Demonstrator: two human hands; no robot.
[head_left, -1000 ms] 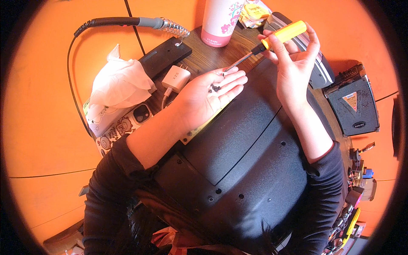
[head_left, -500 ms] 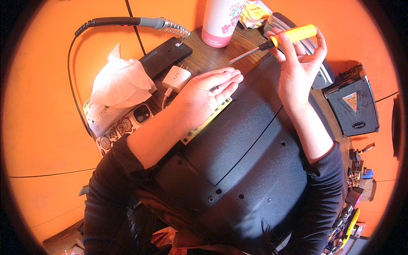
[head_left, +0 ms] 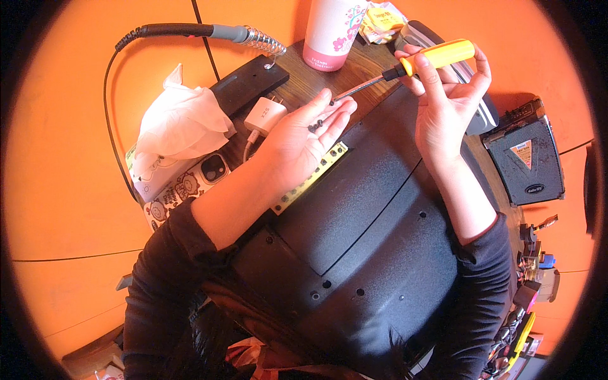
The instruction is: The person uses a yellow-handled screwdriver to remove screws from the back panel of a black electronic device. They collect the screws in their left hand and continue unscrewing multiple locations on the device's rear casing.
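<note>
My right hand (head_left: 438, 104) grips a screwdriver (head_left: 443, 57) by its yellow handle, fingers curled round it. Its metal shaft slants down to the left, and the tip reaches the fingertips of my left hand (head_left: 294, 147). That hand is cupped palm up and holds small dark screws (head_left: 315, 126) on its fingers. Another small dark piece, likely a screw, shows at the thumb and the screwdriver tip. Below both hands lies a large black plastic housing (head_left: 354, 215) with several round holes. A yellowish perforated strip (head_left: 310, 180) shows along its left edge, partly behind my left wrist.
On the left are a tissue pack (head_left: 180, 120), a patterned phone (head_left: 183, 190), a white charger plug (head_left: 265, 115) and a soldering iron (head_left: 190, 30) in a coil stand. A pink and white cup (head_left: 329, 38) stands at the back. A speaker (head_left: 529, 155) is on the right.
The screwdriver tip has come down to my left fingertips. My left hand has unfolded somewhat, so the dark screws show more plainly.
</note>
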